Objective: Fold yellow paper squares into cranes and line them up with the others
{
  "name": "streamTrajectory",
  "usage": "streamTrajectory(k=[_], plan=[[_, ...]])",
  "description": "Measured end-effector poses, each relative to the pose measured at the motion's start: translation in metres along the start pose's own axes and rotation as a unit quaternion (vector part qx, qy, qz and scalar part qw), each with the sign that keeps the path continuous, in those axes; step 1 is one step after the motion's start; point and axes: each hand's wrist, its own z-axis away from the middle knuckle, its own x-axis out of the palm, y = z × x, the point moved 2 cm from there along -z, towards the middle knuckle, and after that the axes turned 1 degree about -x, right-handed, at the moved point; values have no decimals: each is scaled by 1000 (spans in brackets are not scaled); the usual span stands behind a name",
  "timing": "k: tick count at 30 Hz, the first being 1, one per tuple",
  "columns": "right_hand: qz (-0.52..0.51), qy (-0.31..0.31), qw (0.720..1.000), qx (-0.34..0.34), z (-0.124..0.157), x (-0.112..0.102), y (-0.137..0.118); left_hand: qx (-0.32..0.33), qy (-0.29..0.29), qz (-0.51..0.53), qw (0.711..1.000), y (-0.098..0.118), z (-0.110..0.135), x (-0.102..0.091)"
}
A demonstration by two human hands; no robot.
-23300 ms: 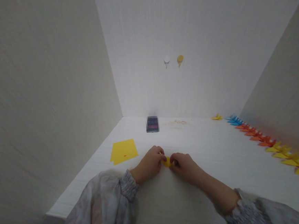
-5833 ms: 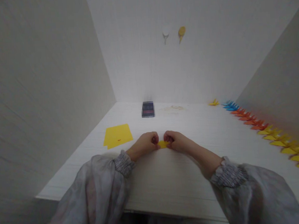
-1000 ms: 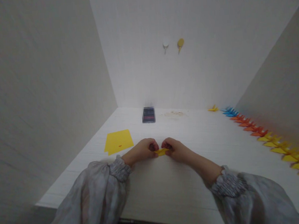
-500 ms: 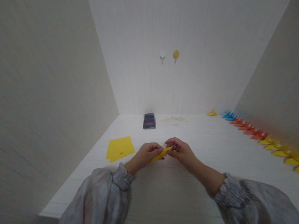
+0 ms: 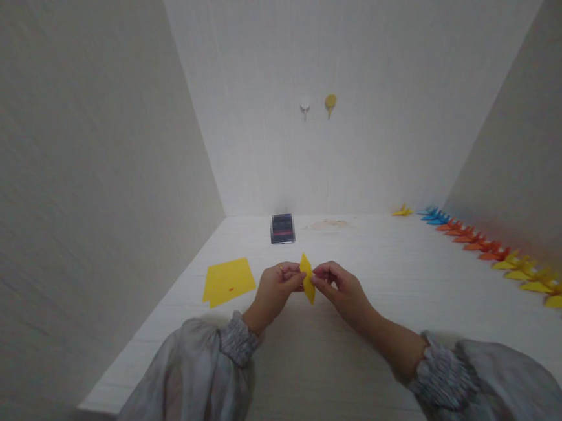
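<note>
Left hand and right hand, grips narrow, hold a pointed yellow folded-paper shape between the surface's left and right edges.

We have folded paper between our left hand and right hand; on the bench, sheets lie left, a device behind, paper birds near the right wall.

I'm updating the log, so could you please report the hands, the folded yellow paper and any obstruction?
Left hand and right hand pinching folded yellow paper between them. Both its ends pointed. Nothing seen blocking either hand.
</note>
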Motion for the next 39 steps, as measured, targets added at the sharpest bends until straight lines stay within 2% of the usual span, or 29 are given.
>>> streamTrajectory(k=[6,11,19,23,26,30,39], plan=[[52,14,998,22,-3,2,1,29,25,-43,998,-6,0,2],[63,7,997,32,-5,3,4,65,11,-73,995,-7,1,3],[120,5,993,-3,-4,6,-6,103,46,-236,965,8,8,6],[155,11,988,-18,-5,7,-10,106,63,-276,953,13,10,10],[167,25,985,-46,-5,6,-12,110,48,-252,960,11,10,12],[158,36,985,-63,-6,2,-11,120,1,-164,979,6,8,14],[124,24,988,-92,-4,-1,-6,120,-7,-71,990,-4,4,8]])
